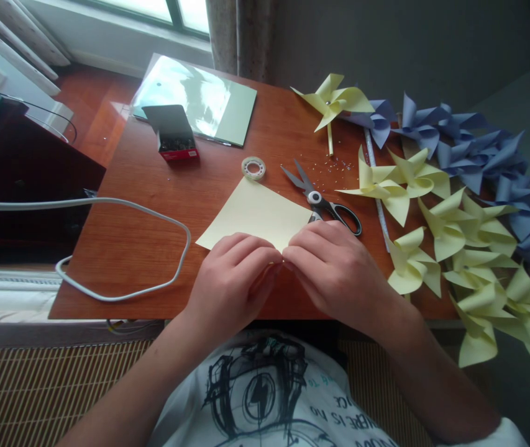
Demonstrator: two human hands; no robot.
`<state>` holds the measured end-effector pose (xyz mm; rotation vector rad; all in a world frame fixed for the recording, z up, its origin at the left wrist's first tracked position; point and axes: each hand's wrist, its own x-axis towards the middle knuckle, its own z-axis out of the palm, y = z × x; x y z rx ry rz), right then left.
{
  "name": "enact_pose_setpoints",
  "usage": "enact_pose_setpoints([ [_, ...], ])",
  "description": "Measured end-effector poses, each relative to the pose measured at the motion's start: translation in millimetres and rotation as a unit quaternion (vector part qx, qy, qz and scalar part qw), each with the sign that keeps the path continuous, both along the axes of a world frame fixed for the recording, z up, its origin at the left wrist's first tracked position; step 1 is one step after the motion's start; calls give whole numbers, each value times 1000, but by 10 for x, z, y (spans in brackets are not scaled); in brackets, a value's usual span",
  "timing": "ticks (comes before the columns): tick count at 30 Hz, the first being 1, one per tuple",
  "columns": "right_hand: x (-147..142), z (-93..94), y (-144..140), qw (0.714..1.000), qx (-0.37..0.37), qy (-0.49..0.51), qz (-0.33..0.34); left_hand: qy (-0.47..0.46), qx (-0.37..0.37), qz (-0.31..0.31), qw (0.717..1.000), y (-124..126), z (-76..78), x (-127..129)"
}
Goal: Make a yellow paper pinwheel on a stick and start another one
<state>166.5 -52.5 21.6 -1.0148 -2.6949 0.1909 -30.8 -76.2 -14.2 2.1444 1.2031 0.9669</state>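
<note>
A sheet of pale yellow paper [260,211] lies on the table with one corner toward my body. My left hand [239,270] and my right hand [332,267] meet at that near corner, both with fingers closed on the paper's edge. The fingertips touch each other, and the part of the sheet beneath them is hidden. Close by my right hand is a pair of scissors [315,198] with black and grey handles, its blades apart. A small roll of clear tape [253,167] sits just beyond the sheet's far corner.
Yellow pinwheels [386,186] and blue pinwheels [479,149] crowd the right side. Scattered paper bits [337,167] lie near the scissors. An open red box [178,151] stands before a glossy plastic-covered paper pack [194,99]. A white cable [187,239] loops across the left side.
</note>
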Motion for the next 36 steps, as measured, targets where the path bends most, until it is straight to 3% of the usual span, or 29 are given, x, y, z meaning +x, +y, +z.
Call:
enact_pose_setpoints([
  [7, -10, -4, 34, 1000, 9, -26, 11, 40, 48, 8, 998, -7, -46, -14],
  [17, 20, -1, 45, 998, 48, 21, 39, -87, -80, 2, 993, 11, 21, -34],
  [23, 12, 12, 62, 997, 50, 31, 42, -86, -78, 4, 993, 11, 12, -45],
  [31, 15, -16, 72, 998, 0, 52, 31, -73, -43, -12, 996, 24, 10, -66],
  [36, 1, -36, 93, 992, -51, 115, 19, -106, -77, -10, 991, 21, 6, -87],
])
